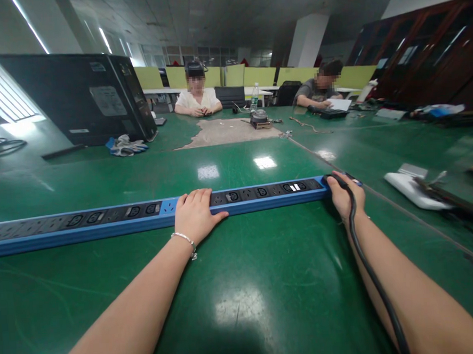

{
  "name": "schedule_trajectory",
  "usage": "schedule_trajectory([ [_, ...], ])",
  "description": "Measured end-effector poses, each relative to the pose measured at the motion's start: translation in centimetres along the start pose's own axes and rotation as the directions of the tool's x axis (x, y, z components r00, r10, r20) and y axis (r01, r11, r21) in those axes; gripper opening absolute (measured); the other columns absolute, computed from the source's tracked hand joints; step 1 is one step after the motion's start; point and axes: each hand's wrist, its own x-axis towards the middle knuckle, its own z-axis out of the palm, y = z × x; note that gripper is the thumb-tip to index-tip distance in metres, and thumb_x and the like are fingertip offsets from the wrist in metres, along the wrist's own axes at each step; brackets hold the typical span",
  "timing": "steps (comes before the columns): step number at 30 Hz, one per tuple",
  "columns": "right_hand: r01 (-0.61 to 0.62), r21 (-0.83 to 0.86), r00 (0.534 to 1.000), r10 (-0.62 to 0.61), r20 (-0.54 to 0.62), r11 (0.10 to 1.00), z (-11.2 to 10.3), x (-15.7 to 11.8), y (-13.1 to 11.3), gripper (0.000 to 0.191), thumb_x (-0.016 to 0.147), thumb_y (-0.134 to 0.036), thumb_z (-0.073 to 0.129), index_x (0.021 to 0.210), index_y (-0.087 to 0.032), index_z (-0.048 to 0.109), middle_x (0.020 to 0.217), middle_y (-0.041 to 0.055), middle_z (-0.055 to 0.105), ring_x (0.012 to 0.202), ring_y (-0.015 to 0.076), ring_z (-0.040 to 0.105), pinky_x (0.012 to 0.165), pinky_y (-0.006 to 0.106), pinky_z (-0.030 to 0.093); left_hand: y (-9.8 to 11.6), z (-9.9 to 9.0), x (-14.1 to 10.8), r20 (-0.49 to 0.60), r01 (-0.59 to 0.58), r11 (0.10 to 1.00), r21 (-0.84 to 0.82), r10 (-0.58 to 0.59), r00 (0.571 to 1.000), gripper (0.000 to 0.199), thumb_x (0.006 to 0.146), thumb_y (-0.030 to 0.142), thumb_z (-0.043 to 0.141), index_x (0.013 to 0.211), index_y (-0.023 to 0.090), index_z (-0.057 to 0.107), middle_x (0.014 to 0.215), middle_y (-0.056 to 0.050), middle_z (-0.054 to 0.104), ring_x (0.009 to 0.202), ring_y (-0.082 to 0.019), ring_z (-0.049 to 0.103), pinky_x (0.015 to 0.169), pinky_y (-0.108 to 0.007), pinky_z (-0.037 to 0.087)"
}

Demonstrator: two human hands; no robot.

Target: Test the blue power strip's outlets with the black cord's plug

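Blue power strip (246, 204) is gripped from above by left hand (194, 214), round end by right hand (346, 194). Black cord (359, 239) could be tugged if right arm (413, 273) is swung.

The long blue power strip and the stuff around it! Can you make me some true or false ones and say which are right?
1. The left hand lies across the blue power strip. True.
2. A black cord runs along the right forearm. True.
3. The gloves lie on top of the strip. False: they lie on the table, by the black computer case.
4. A bracelet is on the left wrist. True.
5. The table is red. False: it is green.
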Motion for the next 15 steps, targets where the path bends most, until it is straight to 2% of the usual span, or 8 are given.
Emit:
schedule_trajectory([
  [2,-0.043,0.109,0.988,0.058,-0.145,0.993,-0.1,0.2,-0.6,0.044,0.079,-0.05,0.05,0.101,-0.016,0.066,0.101,0.0096,0.068,0.098,0.0251,0.06,0.092,0.041,0.044,0.0,0.0,0.0,0.002,0.003,1.0,0.0,-0.003,1.0,0.067,0.074,0.063,0.052,0.124,0.018,0.048,0.125,-0.013,0.057,0.117,-0.028,0.048,0.102,-0.044,0.029],
  [4,-0.065,0.209,0.947,0.126,-0.296,0.976,-0.3,0.4,-1.3,0.049,0.082,-0.05,0.044,0.104,-0.012,0.064,0.101,0.0129,0.067,0.092,0.0242,0.061,0.087,0.038,0.047,0.0,0.0,0.1,0.005,0.001,1.0,0.001,-0.001,1.0,0.067,0.074,0.063,0.052,0.124,0.018,0.048,0.125,-0.013,0.057,0.117,-0.028,0.048,0.101,-0.044,0.029],
  [5,-0.056,0.237,0.933,0.135,-0.333,0.97,-0.5,0.4,-1.8,0.05,0.083,-0.049,0.043,0.106,-0.01,0.064,0.102,0.0136,0.067,0.092,0.0237,0.061,0.087,0.037,0.047,0.0,0.0,0.1,0.007,0.001,1.0,0.001,-0.001,1.0,0.067,0.074,0.063,0.052,0.124,0.018,0.048,0.125,-0.013,0.056,0.117,-0.028,0.048,0.101,-0.044,0.029],
  [7,0.003,0.234,0.962,0.061,-0.265,0.972,-0.6,0.1,-2.5,0.046,0.082,-0.047,0.046,0.107,-0.012,0.064,0.103,0.0113,0.067,0.095,0.0227,0.061,0.088,0.036,0.047,0.0,0.0,0.1,0.014,0.006,1.0,0.002,-0.006,1.0,0.067,0.074,0.062,0.052,0.125,0.019,0.047,0.126,-0.013,0.056,0.117,-0.028,0.048,0.101,-0.044,0.029],
  [9,0.049,0.2,0.991,-0.022,-0.134,0.979,-0.5,-0.3,-2.9,0.042,0.08,-0.044,0.05,0.108,-0.016,0.064,0.103,0.0076,0.067,0.095,0.0216,0.061,0.09,0.037,0.046,0.0,0.0,0.1,0.016,0.011,1.0,0.002,-0.011,1.0,0.067,0.074,0.062,0.052,0.125,0.02,0.047,0.127,-0.013,0.056,0.117,-0.029,0.048,0.102,-0.045,0.029],
  [12,0.065,0.116,0.998,-0.064,-0.012,0.991,-0.1,-0.8,-2.9,0.04,0.079,-0.045,0.049,0.107,-0.021,0.065,0.101,0.0049,0.068,0.095,0.0213,0.061,0.091,0.039,0.045,0.0,-0.1,0.1,0.013,0.007,1.0,0.0,-0.007,1.0,0.066,0.074,0.062,0.052,0.125,0.02,0.047,0.126,-0.013,0.056,0.117,-0.028,0.048,0.101,-0.044,0.029],
  [15,0.074,0.022,0.996,-0.075,0.046,0.997,0.3,-0.9,-2.7,0.039,0.08,-0.047,0.048,0.106,-0.024,0.066,0.101,0.0044,0.068,0.097,0.0226,0.06,0.092,0.041,0.044,0.0,0.0,0.1,0.008,-0.003,1.0,0.003,0.003,1.0,0.067,0.074,0.062,0.052,0.124,0.018,0.048,0.125,-0.013,0.056,0.117,-0.028,0.048,0.101,-0.044,0.029],
])
